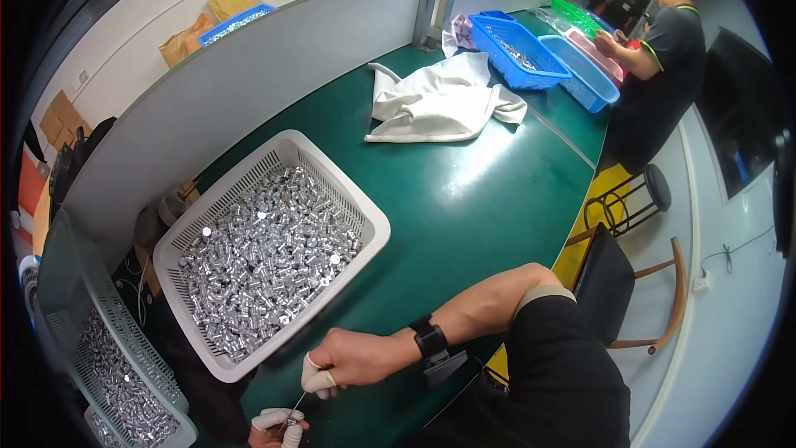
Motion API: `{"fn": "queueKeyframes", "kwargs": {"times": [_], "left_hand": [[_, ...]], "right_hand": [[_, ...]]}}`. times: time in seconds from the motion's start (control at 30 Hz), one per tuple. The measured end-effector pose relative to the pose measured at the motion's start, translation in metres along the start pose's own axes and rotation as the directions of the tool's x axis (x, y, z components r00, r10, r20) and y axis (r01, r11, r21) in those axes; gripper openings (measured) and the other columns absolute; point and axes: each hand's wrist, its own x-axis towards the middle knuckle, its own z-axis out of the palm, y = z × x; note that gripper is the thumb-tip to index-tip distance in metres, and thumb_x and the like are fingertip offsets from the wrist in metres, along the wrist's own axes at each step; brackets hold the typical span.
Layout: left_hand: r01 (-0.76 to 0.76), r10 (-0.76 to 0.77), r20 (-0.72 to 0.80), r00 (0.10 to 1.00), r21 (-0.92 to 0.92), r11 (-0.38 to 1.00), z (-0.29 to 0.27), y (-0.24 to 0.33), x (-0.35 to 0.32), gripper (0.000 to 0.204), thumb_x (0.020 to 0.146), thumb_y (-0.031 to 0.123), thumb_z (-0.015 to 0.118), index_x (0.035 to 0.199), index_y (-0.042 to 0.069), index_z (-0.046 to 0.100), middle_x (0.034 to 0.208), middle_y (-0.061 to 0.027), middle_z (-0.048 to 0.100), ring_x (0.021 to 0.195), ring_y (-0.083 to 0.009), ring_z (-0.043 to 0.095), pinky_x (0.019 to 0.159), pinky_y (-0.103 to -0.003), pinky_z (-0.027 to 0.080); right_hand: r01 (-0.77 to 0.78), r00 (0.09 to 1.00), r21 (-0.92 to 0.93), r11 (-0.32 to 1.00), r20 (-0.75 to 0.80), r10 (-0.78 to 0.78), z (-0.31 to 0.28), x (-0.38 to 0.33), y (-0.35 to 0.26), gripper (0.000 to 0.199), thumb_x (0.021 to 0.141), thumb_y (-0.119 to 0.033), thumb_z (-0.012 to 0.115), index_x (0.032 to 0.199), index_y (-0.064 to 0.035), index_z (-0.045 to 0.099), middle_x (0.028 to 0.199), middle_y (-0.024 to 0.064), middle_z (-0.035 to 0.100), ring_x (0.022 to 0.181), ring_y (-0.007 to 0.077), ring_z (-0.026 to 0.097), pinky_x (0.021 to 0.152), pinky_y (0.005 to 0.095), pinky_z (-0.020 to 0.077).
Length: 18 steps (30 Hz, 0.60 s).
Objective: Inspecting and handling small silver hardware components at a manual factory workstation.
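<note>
My right hand [356,357], with white covers on its fingertips and a dark band on the wrist, is closed on a thin metal rod [298,403]. The rod slants down to my left hand [267,434] at the lower edge. There the covered fingers pinch a small silver metal part [288,422], partly hidden by them. The rod's tip meets or nearly meets this part; I cannot tell which. Just beyond both hands stands a white plastic basket [377,228], filled with many small shiny metal cylinders [265,257].
Grey-green baskets [170,394] of similar parts stand at the lower left. A white cloth [439,104] lies on the green table [431,224]. Blue baskets [518,66] sit farther back, near a standing person [663,75]. A grey partition [274,58] borders the table; a chair [609,282] is at right.
</note>
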Motion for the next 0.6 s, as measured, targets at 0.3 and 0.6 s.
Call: {"fn": "queueKeyframes", "kwargs": {"times": [0.3,0.6], "left_hand": [[0.043,-0.046,-0.02,0.999,-0.124,0.991,-0.005,-0.001,0.005,0.021,0.09,-0.007,0.061,0.11,-0.001,0.059,0.103,-0.016,0.066,0.081,-0.0186,0.062,0.078,-0.03,0.051],[0.128,-0.142,-0.052,0.988,-0.213,0.969,-0.022,-0.004,-0.01,0.026,0.093,0.001,0.061,0.119,0.002,0.058,0.101,-0.0146,0.065,0.082,-0.0199,0.061,0.077,-0.031,0.051]], "right_hand": [[0.015,0.998,0.262,0.965,0.052,-0.029,0.001,0.004,-0.003,0.019,0.1,-0.016,0.063,0.108,0.0007,0.068,0.092,0.0052,0.071,0.079,0.0083,0.065,0.067,0.0234,0.0533],[0.057,0.989,0.352,0.934,0.11,-0.102,0.013,0.017,0.013,0.027,0.101,-0.013,0.06,0.124,0.001,0.066,0.105,0.0102,0.073,0.093,0.0131,0.068,0.076,0.0255,0.0562]]}}
